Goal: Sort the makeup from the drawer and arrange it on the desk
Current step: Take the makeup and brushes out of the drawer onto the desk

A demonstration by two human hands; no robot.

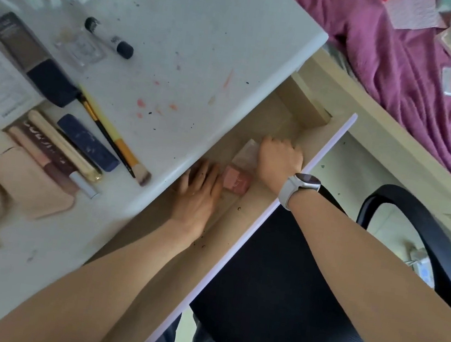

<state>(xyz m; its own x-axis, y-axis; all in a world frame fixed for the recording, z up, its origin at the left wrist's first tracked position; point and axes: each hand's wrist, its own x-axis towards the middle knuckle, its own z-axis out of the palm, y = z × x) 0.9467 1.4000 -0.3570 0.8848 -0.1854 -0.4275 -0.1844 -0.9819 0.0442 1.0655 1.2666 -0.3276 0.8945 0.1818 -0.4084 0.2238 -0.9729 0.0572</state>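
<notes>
Black office chair (mesh-backed) beside a bed — rumpled purple blanket.

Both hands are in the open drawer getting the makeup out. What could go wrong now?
The left hand reaches under the desk edge, so lifting fast might bump the knuckles. The pink case sits between both hands and could slip or get pushed deeper. The right hand lies on a clear packet, which might crumple.

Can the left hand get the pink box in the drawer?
Probably yes. The left hand lies flat in the open drawer right beside the pink box, with nothing between them.
</notes>
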